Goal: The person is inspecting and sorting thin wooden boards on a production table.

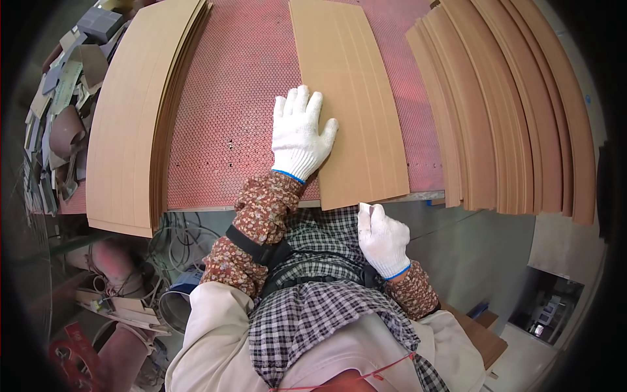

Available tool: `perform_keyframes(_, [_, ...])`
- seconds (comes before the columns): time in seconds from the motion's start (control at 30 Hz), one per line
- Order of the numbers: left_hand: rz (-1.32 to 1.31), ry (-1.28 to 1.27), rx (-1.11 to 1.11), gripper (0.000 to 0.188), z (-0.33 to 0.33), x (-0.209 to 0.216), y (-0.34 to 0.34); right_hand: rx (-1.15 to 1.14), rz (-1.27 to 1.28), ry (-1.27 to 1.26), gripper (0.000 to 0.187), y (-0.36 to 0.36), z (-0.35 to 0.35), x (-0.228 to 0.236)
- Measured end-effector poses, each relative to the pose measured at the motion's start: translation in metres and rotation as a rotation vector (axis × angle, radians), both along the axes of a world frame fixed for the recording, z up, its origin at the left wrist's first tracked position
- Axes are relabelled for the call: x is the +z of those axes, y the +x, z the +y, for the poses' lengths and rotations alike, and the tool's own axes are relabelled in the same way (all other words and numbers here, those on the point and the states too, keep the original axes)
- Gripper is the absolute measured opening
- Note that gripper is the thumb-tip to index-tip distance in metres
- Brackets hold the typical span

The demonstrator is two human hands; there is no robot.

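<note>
A long tan wood-grain panel (356,98) lies lengthwise on the red meshed tabletop (228,124), its near end reaching slightly over the table's front edge. My left hand (302,134), in a white knitted glove, rests flat across the panel's left edge with fingers stretched out and the thumb on the panel. Just below the near end is my right hand (384,238), gloved the same way. Its fingers are curled into a pinch close to the panel's near edge. Whatever they may hold is too small or hidden to make out.
To the left stands a stack of similar tan panels (127,117), overhanging the front edge. More panels (516,111) stack on the right in overlapping rows. Scraps and blocks (65,91) pile up at far left. Hoses and cables (186,238) hang below the table.
</note>
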State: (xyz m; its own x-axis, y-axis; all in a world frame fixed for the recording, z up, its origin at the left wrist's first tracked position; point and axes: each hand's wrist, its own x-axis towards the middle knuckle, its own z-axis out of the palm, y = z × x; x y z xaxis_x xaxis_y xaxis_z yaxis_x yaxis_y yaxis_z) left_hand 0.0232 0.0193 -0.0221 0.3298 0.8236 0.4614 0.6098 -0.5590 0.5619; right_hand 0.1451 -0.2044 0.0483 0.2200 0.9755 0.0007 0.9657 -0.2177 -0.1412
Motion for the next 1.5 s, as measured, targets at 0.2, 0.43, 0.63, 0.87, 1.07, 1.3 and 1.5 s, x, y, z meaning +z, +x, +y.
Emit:
perform_keyframes(0.2, [-0.007,-0.024,-0.015,0.054,0.001,0.009,0.000,0.008,-0.067,-0.024,0.031,-0.001,0.003,0.004])
perform_keyframes(0.43, [-0.013,0.077,0.023,0.056,0.000,0.027,-0.002,0.046,-0.065,-0.018,0.032,0.011,0.069,0.018])
perform_keyframes(0.63, [-0.021,0.006,0.001,0.060,-0.008,0.036,-0.003,0.107,-0.103,0.040,0.030,0.036,0.189,0.019])
perform_keyframes(0.87, [-0.010,-0.067,0.024,0.066,-0.010,0.021,0.002,0.060,-0.038,0.012,0.043,0.070,0.353,-0.003])
perform_keyframes(1.07, [-0.026,-0.129,-0.019,0.070,-0.020,0.024,0.007,0.056,0.012,-0.025,0.046,0.093,0.436,0.006])
perform_keyframes(1.3, [-0.012,-0.173,-0.032,0.067,-0.013,0.026,0.004,0.276,-0.149,-0.226,0.049,0.107,0.511,0.016])
perform_keyframes(1.5, [-0.049,-0.180,-0.049,0.066,0.002,0.042,0.004,0.077,0.012,-0.182,0.046,0.125,0.571,0.006])
